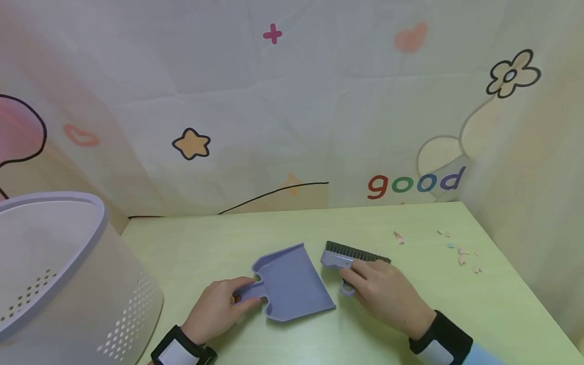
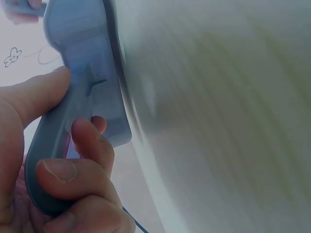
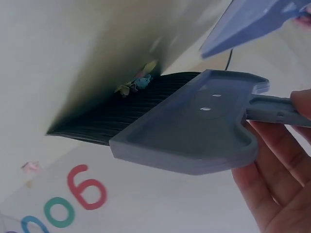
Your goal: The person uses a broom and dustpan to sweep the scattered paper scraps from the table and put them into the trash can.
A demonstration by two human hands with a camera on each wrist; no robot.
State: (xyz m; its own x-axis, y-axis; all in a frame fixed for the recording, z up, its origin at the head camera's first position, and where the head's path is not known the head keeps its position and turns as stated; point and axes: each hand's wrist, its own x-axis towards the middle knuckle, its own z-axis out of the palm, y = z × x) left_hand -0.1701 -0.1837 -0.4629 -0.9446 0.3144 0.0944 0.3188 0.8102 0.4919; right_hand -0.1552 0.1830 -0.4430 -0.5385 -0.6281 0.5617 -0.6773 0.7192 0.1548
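The dustpan (image 1: 294,284) sits near the middle of the pale green surface (image 1: 219,233), which runs back to a printed cloth backdrop (image 1: 292,111) and ends at a slanting right edge. A perforated basket (image 1: 102,213) crowds the left side, so the left hand has little room that way. The dustpan's open mouth faces right, towards the hand brush (image 1: 336,259), with only a narrow gap between them. The fingers of the left hand (image 1: 221,306) are curled round the dustpan's handle; those of the right hand (image 1: 388,291) are closed about the brush's handle. Sweeping appears to be the step in hand: the right wrist view shows a small cluster of coloured scraps (image 3: 136,85) by the bristles. The next move probably calls for drawing that cluster left into the mouth, its lip kept flat. Smallest are the loose bits (image 1: 462,256) near the right edge and a pink scrap (image 1: 399,238) closer to the brush; there is open room beyond the brush to reach them, though an outward stroke could send some over the edge.
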